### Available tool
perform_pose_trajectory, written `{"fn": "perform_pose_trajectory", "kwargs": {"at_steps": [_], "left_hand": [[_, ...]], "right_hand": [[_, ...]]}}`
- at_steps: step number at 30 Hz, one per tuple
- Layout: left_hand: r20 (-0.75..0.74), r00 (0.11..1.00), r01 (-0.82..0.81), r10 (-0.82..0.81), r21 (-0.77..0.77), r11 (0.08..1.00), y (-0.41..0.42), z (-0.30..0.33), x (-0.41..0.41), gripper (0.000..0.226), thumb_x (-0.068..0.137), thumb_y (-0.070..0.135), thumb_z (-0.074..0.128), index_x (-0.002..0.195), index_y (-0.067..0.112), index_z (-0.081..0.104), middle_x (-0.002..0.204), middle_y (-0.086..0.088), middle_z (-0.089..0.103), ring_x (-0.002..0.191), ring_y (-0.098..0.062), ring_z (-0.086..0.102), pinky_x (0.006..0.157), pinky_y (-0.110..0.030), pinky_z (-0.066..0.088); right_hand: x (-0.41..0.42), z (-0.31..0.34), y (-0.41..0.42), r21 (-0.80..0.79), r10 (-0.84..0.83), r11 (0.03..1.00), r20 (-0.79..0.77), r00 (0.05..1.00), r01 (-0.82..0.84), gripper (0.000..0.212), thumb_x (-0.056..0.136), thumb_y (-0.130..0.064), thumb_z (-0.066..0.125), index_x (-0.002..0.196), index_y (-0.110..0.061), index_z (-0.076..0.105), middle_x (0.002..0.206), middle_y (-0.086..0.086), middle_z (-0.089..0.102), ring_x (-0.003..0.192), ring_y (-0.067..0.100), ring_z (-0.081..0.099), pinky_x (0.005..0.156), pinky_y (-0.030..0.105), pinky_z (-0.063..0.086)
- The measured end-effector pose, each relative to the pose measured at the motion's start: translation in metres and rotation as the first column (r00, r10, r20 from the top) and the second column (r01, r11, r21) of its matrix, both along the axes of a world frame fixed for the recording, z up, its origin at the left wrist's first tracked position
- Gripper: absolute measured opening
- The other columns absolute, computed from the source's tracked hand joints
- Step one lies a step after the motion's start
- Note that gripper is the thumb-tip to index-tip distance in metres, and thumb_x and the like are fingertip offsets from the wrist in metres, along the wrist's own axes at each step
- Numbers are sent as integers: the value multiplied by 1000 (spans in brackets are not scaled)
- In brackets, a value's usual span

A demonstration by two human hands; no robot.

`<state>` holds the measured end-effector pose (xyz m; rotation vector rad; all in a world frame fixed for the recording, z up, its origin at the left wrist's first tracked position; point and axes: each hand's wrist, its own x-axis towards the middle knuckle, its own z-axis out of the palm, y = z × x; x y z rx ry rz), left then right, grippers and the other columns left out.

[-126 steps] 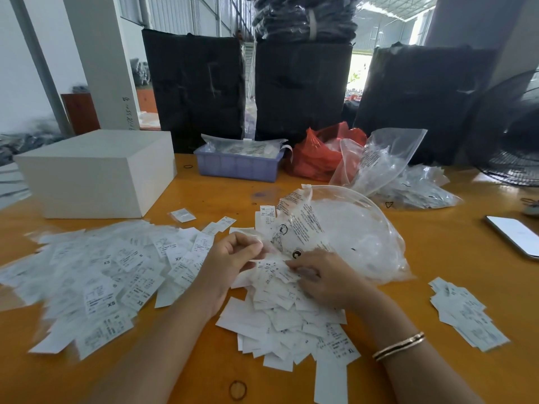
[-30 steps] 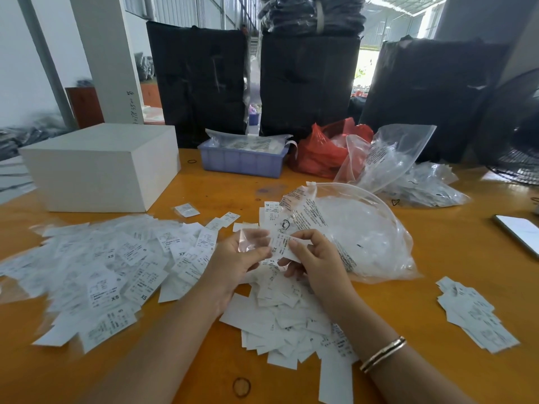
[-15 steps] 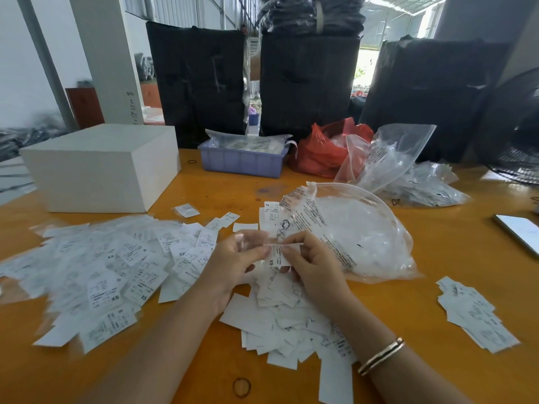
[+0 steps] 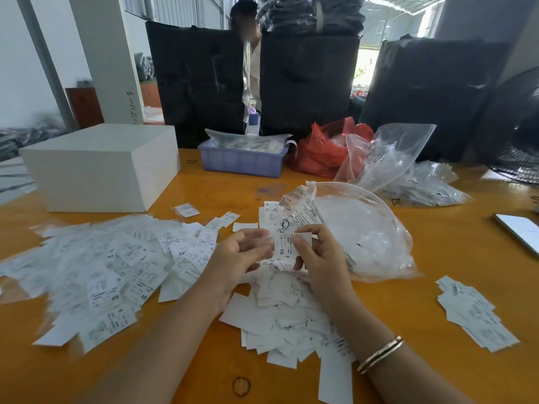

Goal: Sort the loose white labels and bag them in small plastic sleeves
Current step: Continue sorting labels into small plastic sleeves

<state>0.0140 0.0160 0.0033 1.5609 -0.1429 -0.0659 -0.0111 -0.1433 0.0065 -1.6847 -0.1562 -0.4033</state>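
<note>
- Pinching a small white printed label between thumb and fingers, the right hand is seen.
- A small clear plastic sleeve is gripped by the left hand, touching the label.

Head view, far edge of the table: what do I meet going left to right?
White box → purple tray → red bag → upright clear bag → heap of filled sleeves → fan.

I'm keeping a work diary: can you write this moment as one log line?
step: bagging | left hand: holds small sleeve | right hand: pinches XS label | loose pile: below
</note>
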Motion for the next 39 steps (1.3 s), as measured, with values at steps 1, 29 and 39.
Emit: {"fn": "perform_pose_trajectory", "kwargs": {"at_steps": [1, 29, 39], "left_hand": [[1, 1000, -1, 1, 1, 1000, 0, 0, 0, 24, 82, 23, 72, 103, 32, 64, 93, 14, 73, 85, -3, 69, 70, -22, 46], [-27, 999, 20, -24, -115, 993, -1, 4, -4, 43, 64, 37, 74, 105, 29, 64, 94, 11, 73, 84, -5, 70, 70, -20, 49], [-24, 1000, -20, 18, -112, 994, 0, 2, -1, 21, 85, 22, 68, 103, 30, 67, 96, 9, 73, 86, -5, 69, 71, -23, 46]], "right_hand": [[0, 0, 0, 28, -19, 999, 23, 1000, 18, 7, 92, -18, 58, 90, -24, 55, 53, -6, 58, 50, 5, 54, 49, 14, 43], [-4, 0, 6, -120, -88, 988, 91, 992, 98, 16, 91, -25, 60, 82, -31, 48, 67, -12, 68, 60, 2, 63, 53, 9, 43], [-5, 2, 5, -163, -37, 986, 22, 999, 40, 11, 91, -25, 59, 85, -29, 51, 67, -8, 69, 50, 0, 57, 48, 9, 41]]}}
